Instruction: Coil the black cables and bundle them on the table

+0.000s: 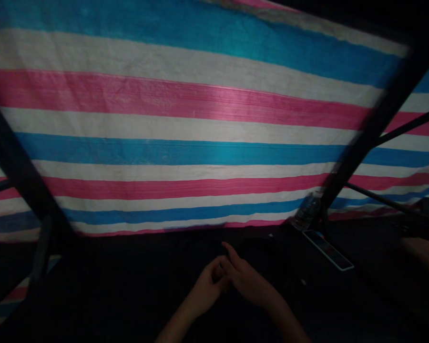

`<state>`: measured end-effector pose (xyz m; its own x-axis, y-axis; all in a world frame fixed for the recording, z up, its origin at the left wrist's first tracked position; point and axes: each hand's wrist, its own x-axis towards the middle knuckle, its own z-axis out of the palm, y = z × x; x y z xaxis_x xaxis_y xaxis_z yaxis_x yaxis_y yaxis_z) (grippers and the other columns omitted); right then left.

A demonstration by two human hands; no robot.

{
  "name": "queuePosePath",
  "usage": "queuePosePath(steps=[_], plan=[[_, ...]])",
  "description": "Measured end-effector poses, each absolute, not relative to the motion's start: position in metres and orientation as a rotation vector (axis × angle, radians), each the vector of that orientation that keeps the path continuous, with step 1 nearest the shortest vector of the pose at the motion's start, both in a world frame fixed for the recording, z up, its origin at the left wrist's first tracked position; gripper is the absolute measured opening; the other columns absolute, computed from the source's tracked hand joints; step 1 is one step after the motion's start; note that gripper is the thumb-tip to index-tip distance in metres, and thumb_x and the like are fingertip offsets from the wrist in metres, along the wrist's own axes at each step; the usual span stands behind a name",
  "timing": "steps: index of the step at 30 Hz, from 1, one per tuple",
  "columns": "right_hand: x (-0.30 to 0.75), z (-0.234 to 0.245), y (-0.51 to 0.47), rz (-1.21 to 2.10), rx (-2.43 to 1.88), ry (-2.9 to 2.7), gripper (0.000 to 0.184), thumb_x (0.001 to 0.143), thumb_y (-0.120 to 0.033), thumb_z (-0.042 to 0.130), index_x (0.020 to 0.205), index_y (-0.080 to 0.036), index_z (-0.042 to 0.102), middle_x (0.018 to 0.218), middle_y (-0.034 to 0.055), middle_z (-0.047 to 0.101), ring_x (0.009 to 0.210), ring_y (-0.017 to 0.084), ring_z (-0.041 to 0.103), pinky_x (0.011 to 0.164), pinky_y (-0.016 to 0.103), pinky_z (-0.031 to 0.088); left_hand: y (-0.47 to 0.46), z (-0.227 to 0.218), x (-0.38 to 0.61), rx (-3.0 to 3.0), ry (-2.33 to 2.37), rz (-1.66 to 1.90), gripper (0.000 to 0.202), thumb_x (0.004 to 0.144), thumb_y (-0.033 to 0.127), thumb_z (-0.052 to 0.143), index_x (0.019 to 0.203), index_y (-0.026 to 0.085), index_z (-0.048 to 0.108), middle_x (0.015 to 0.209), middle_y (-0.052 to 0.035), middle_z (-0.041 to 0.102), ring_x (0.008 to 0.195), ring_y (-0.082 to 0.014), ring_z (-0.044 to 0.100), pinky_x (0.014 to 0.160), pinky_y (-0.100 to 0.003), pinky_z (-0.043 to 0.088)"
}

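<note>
My left hand (209, 288) and my right hand (246, 280) meet at the fingertips, low in the middle of the view. The left fingers are curled in a pinch. On the right hand one finger points up and away, while the others press against the left fingertips. A tiny pale spot shows between the hands, too small and dark to name. Beneath them lies a very dark surface (128, 276), on which dim, dark curved shapes can barely be told apart.
A phone (329, 250) with a pale edge lies to the right, near a clear plastic bottle (307, 212). Dark posts (375, 128) slant up on both sides before a striped tarp (200, 105). At the far right another person's hand (422, 251) rests in shadow.
</note>
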<state>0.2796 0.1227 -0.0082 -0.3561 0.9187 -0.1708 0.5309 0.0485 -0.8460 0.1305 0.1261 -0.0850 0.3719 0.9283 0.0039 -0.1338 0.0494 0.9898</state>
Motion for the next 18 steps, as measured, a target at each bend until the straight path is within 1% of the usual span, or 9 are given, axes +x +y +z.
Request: queuePosePath(steps=[2,4,7,9,10,12,14,16,18], plan=[[0.277,-0.005,0.122,1.273,-1.463,-1.940,0.078,0.101,-0.051,0.038,0.160,-0.007,0.011,0.144,0.0228,0.053,0.131,0.028,0.052,0.110,0.043,0.035,0.124,-0.079,0.132,1.264,0.785,1.022,0.041,0.077,0.038,0.078,0.112,0.019,0.068,0.090,-0.0046,0.069,0.088,-0.0198,0.063,0.080,-0.029,0.048],[0.274,-0.003,0.123,1.287,-1.459,-1.924,0.081,0.101,-0.050,0.040,0.160,-0.008,0.004,0.144,0.0227,0.053,0.131,0.028,0.053,0.110,0.043,0.034,0.123,-0.072,0.132,1.255,0.778,1.033,0.031,0.077,0.034,0.077,0.102,0.018,0.070,0.096,-0.0064,0.072,0.096,-0.0233,0.064,0.087,-0.032,0.048],[0.273,-0.003,0.125,1.287,-1.423,-1.843,0.085,0.101,-0.055,0.038,0.160,-0.008,-0.001,0.129,0.0195,0.063,0.121,0.026,0.059,0.105,0.042,0.039,0.125,-0.066,0.130,1.256,0.813,1.027,0.027,0.077,0.033,0.075,0.098,0.017,0.070,0.091,-0.0052,0.072,0.088,-0.0218,0.064,0.079,-0.030,0.048],[0.277,-0.004,0.127,1.303,-1.438,-1.790,0.085,0.100,-0.056,0.039,0.160,-0.009,0.001,0.119,0.0157,0.067,0.103,0.025,0.066,0.095,0.041,0.047,0.130,-0.065,0.123,1.293,0.903,1.060,0.024,0.075,0.033,0.078,0.091,0.016,0.070,0.077,-0.0014,0.068,0.073,-0.0167,0.060,0.065,-0.024,0.045],[0.281,-0.005,0.128,1.315,-1.452,-1.781,0.084,0.098,-0.056,0.042,0.160,-0.012,0.007,0.116,0.0140,0.067,0.094,0.024,0.068,0.090,0.040,0.050,0.134,-0.065,0.119,1.296,0.960,1.084,0.025,0.074,0.035,0.079,0.087,0.016,0.069,0.069,0.0012,0.064,0.064,-0.0135,0.056,0.057,-0.022,0.040],[0.292,-0.007,0.127,1.299,-1.442,-1.810,0.078,0.092,-0.051,0.056,0.156,-0.017,0.030,0.115,0.0115,0.069,0.087,0.023,0.067,0.084,0.039,0.052,0.141,-0.066,0.107,1.225,1.051,1.139,0.030,0.074,0.041,0.078,0.086,0.017,0.065,0.059,0.0058,0.055,0.048,-0.0080,0.043,0.045,-0.019,0.029],[0.304,-0.010,0.125,1.182,-1.369,-1.825,0.063,0.085,-0.042,0.067,0.142,-0.019,0.054,0.117,0.0102,0.069,0.095,0.024,0.066,0.089,0.038,0.050,0.147,-0.065,0.096,1.092,1.061,1.205,0.038,0.075,0.049,0.076,0.095,0.020,0.061,0.056,0.0095,0.050,0.039,-0.0051,0.033,0.039,-0.018,0.021],[0.314,-0.014,0.121,1.054,-1.331,-1.752,0.052,0.084,-0.038,0.066,0.132,-0.018,0.063,0.111,0.0089,0.071,0.094,0.023,0.064,0.085,0.036,0.050,0.150,-0.063,0.088,0.980,1.014,1.257,0.043,0.075,0.054,0.076,0.097,0.022,0.057,0.052,0.0130,0.042,0.036,-0.0037,0.025,0.036,-0.016,0.018],[0.321,-0.020,0.117,0.993,-1.359,-1.650,0.051,0.089,-0.041,0.060,0.132,-0.016,0.064,0.089,0.0053,0.070,0.071,0.018,0.059,0.065,0.030,0.048,0.150,-0.061,0.086,0.920,0.949,1.246,0.043,0.076,0.057,0.074,0.094,0.023,0.053,0.050,0.0146,0.036,0.036,-0.0029,0.021,0.036,-0.015,0.017]])
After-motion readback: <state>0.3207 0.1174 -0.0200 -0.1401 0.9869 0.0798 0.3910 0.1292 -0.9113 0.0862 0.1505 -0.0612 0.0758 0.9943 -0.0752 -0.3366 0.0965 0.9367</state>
